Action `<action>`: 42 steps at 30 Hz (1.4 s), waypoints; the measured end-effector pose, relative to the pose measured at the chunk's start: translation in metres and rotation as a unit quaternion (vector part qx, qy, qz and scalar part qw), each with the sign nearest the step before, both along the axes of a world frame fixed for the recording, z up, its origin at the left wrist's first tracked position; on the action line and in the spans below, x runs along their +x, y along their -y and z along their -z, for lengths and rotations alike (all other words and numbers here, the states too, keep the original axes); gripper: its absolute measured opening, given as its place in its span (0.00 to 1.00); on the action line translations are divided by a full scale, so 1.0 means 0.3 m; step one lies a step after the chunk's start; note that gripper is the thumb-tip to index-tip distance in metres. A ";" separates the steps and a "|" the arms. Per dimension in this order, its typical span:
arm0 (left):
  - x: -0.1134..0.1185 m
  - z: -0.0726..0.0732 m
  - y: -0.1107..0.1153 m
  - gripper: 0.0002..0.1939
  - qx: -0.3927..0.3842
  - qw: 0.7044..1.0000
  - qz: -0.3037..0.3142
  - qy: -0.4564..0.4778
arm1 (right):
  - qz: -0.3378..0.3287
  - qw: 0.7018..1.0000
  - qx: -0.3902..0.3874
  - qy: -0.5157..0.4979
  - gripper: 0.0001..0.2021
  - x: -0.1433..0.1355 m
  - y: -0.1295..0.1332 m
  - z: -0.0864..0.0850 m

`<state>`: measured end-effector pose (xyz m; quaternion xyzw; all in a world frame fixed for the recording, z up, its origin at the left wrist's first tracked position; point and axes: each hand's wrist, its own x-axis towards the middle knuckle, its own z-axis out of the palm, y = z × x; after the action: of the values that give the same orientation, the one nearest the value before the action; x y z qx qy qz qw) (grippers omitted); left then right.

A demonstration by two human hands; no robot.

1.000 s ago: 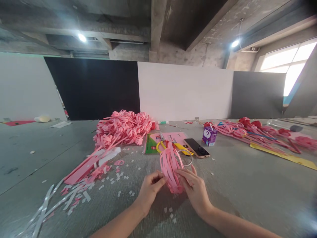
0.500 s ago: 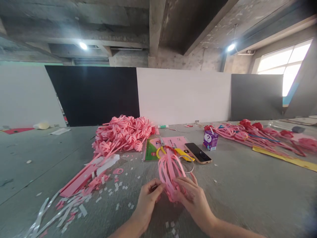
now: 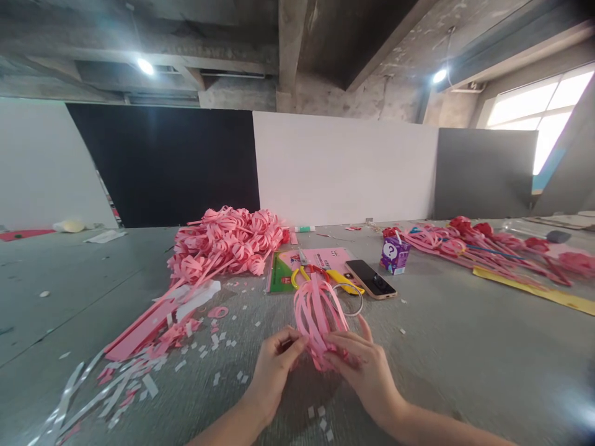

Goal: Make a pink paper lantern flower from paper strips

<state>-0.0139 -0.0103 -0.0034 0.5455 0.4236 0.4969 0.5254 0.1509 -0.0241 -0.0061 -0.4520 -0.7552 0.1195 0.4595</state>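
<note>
Pink paper-strip bundle (image 3: pixel 317 313) sits nearer than smartphone (image 3: pixel 370 279), to its left. Left hand (image 3: pixel 272 368) pinches bundle's edge; right hand (image 3: pixel 369 371) grips near end. Uneven pull could crease strips; slim ring (image 3: pixel 362 303) beside smartphone might snag loops.

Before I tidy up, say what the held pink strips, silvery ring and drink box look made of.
Pink strips: probably matte paper, given flat, curling loops. Silvery ring: smooth, pale sheen; metal or plastic, can't tell. Drink box: probably smooth coated card, with stiff printed sides.
</note>
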 end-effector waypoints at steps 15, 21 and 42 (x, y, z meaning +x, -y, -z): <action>-0.001 0.008 0.003 0.13 0.004 1.000 -0.004 0.017 | 0.002 0.999 -0.013 -0.029 0.06 -0.007 0.012 -0.006; 0.000 0.006 0.002 0.12 0.000 1.000 -0.009 0.014 | -0.001 0.999 -0.019 -0.039 0.05 -0.009 0.013 -0.004; 0.002 0.006 0.007 0.12 0.004 0.999 -0.018 -0.029 | -0.003 0.986 -0.072 -0.148 0.07 -0.018 0.007 0.058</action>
<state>-0.0134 -0.0123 -0.0051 0.5538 0.4470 0.4918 0.5016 0.1454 -0.0263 -0.0234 -0.4587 -0.6700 0.2403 0.5319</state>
